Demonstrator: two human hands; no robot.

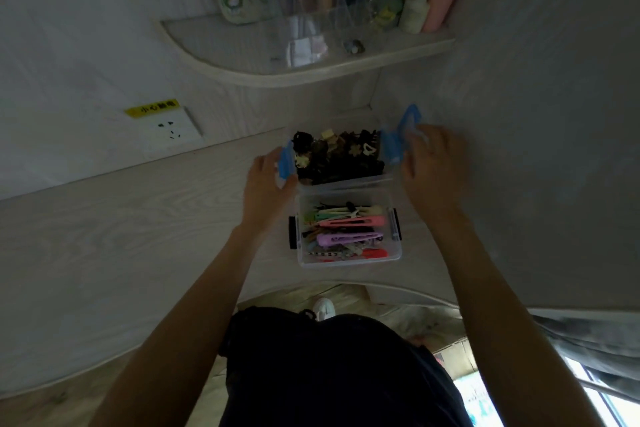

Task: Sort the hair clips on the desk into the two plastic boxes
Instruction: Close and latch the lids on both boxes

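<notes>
Two clear plastic boxes stand on the pale wooden desk, one behind the other. The far box has blue latches and holds several dark claw clips. The near box has black latches and holds several flat coloured clips in pink, purple and green. My left hand grips the far box's left blue latch. My right hand grips its right side at the right blue latch, which sticks up with a blue handle.
A wall socket with a yellow label sits on the back wall at left. A curved shelf above carries a clear organiser with bottles and tubes. A wall closes the right side. The desk's front edge curves near my body.
</notes>
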